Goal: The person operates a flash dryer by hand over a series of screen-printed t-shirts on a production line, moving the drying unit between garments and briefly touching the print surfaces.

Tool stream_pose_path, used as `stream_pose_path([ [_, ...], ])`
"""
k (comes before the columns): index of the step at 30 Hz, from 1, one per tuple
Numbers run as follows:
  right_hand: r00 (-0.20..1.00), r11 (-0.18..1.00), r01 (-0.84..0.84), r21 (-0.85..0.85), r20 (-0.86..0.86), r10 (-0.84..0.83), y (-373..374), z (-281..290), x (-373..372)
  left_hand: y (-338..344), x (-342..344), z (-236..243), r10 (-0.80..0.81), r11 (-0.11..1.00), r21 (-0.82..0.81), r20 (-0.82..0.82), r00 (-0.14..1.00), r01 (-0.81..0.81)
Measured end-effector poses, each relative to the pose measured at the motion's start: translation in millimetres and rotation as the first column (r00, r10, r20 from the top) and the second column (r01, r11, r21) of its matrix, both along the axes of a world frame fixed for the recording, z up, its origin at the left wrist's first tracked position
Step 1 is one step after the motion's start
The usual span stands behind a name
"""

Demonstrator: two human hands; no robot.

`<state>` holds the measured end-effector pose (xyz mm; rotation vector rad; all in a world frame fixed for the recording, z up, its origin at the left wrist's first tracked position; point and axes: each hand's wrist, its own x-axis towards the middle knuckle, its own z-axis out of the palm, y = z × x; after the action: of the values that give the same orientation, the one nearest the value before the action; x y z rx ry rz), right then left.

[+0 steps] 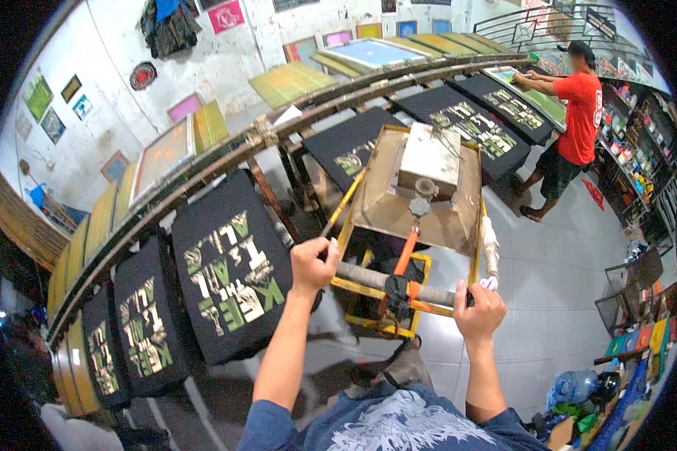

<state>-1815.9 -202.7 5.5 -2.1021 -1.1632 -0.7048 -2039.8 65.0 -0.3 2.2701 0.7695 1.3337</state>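
Note:
My left hand (314,264) is closed round the left end of a grey-wrapped push bar (359,275). Closed at the bar's right end is my right hand (480,310). The bar belongs to a yellow-framed cart that carries a wide metal hood (372,199) with a pale box (431,156) on top, perhaps a heater. An orange hose (408,252) runs from a valve on the hood down to the bar, where black and orange wrapping (400,293) is bound. Left of the cart lies a printed black T-shirt (229,270) on its board.
More printed black shirts (459,124) lie along a curved rail (293,124). Beyond it lean yellowish screens (289,81). A person in a red shirt (579,113) bends over a screen frame (534,98) at the far right. Crowded shelves (632,146) line the right side.

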Motion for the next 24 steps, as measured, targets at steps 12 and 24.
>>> stream_pose_path([
  [12, 0.983, 0.969, -0.154, -0.191, -0.132, 0.130, 23.2, 14.3, -70.6, 69.6, -32.2, -22.2, -0.021, 0.999, 0.036, 0.033, 0.999, 0.020],
  [24, 0.943, 0.934, -0.276, -0.228, -0.253, 0.216, 45.9, 33.0, -122.7, 103.0, -62.6, -11.6, 0.014, 0.981, -0.192, 0.091, 0.996, 0.004],
])
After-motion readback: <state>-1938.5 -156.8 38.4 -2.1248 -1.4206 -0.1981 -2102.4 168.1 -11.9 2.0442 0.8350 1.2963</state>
